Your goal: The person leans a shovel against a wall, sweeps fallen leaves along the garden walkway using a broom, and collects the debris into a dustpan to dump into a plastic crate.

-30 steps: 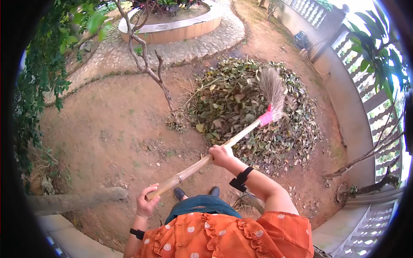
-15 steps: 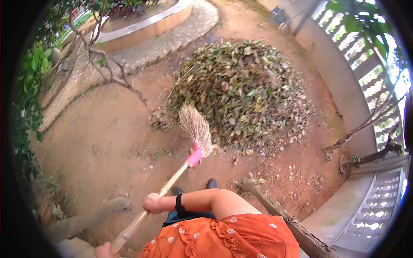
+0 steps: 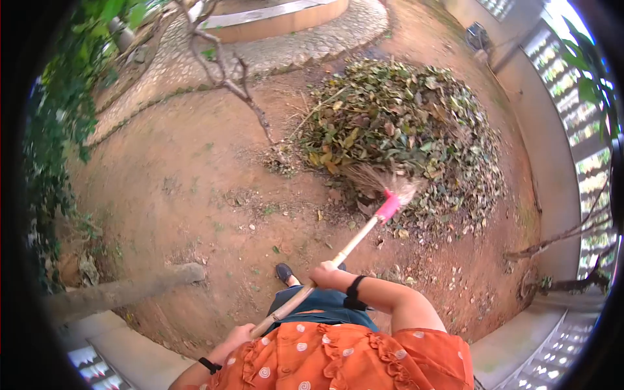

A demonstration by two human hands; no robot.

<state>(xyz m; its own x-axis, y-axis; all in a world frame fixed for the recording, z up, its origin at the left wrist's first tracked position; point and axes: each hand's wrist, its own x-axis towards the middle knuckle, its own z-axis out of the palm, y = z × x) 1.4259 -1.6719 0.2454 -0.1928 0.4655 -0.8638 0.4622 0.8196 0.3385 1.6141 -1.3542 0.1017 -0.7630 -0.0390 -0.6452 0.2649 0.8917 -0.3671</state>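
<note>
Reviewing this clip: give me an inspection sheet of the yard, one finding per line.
Surface: bare reddish earth, littered with loose leaves.
Job's things: long-handled broom, pink binding, bristles at the near edge of the leaf pile.
Clutter: log at left; dark bundle beside the wall, unidentifiable.
Hands: left hand and right hand closed around the handle, right nearer the bristles.
Cables: nothing seen around the broom.
Surroundings: cobbled path, round planter, balustraded wall.
</note>
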